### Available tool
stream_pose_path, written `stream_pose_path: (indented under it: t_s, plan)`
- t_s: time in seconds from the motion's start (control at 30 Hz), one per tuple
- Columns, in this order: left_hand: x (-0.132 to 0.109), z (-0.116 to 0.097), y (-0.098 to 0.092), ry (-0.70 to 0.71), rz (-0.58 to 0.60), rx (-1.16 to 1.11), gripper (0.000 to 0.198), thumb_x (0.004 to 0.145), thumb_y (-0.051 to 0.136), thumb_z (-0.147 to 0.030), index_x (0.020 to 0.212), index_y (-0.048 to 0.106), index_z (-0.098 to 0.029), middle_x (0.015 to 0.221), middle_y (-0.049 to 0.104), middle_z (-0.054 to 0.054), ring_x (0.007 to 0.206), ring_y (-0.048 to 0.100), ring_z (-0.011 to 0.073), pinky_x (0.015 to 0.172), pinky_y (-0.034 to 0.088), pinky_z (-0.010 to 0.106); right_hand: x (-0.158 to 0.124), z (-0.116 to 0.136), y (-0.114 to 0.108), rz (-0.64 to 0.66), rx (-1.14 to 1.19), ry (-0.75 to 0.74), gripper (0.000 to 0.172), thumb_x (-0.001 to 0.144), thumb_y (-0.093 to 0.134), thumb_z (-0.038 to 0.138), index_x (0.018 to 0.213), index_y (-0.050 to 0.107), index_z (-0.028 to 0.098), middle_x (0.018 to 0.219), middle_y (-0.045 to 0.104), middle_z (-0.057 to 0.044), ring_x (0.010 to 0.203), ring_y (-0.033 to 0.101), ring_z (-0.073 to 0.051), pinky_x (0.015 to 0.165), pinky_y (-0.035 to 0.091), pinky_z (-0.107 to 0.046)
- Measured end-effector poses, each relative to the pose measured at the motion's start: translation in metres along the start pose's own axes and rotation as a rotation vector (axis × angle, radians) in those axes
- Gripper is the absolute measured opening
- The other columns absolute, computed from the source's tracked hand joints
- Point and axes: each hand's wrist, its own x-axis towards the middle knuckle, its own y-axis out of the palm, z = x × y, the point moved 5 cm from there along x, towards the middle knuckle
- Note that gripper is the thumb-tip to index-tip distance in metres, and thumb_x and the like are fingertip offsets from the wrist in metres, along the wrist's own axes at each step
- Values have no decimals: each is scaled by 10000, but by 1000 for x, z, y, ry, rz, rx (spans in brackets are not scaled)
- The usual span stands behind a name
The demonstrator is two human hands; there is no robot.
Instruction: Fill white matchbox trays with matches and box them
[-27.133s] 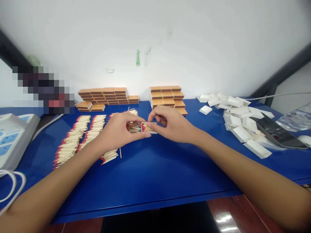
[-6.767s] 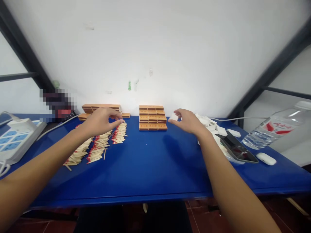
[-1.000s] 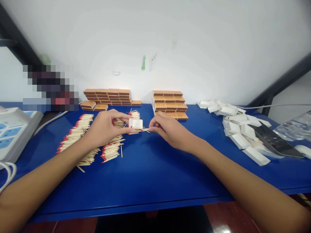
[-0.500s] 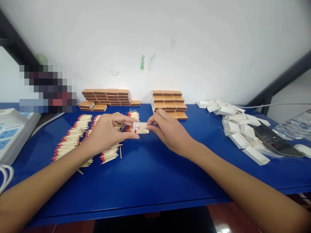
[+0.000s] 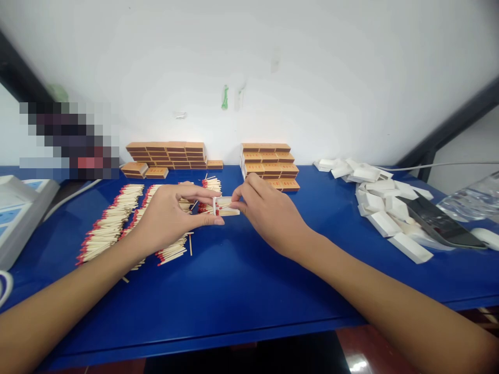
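Over the blue table (image 5: pixel 241 280), your left hand (image 5: pixel 167 218) pinches one end of the white tray (image 5: pixel 226 200), your right hand (image 5: pixel 268 213) pinches the other, so its matches (image 5: pixel 220 209) lie level.

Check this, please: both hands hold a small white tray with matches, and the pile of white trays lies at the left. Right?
Only the side is wrong: in the head view the pile of white trays lies at the right. The rest holds.
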Motion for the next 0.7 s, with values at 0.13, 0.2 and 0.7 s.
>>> stream_pose_path:
  t_s: [0.13, 0.2, 0.7]
  plan:
    - [0, 1, 0, 1, 17, -1, 424, 672, 984, -450, 1049, 865, -296, 976, 836, 33, 930, 751, 250, 844, 589, 356, -1, 3, 1, 50, -23, -15, 162, 1105, 562, 292, 1047, 659, 176, 1086, 636, -121, 928, 605, -228, 712, 440, -344]
    - [0, 1, 0, 5, 11, -3, 424, 675, 986, -437, 1056, 864, -295, 978, 837, 31, 942, 753, 248, 856, 587, 354, -2, 3, 1, 68, -22, -25, 170, 1108, 553, 286, 1054, 660, 165, 1102, 640, -128, 931, 607, -230, 708, 442, -346]
    - [1, 3, 0, -62, 30, -55, 413, 650, 990, -417, 1029, 863, -309, 939, 841, 17, 932, 778, 246, 828, 613, 337, -4, -2, 2, 13, 197, 1, 150, 1106, 529, 245, 1061, 660, 187, 1078, 622, -98, 944, 612, -212, 789, 473, -334]
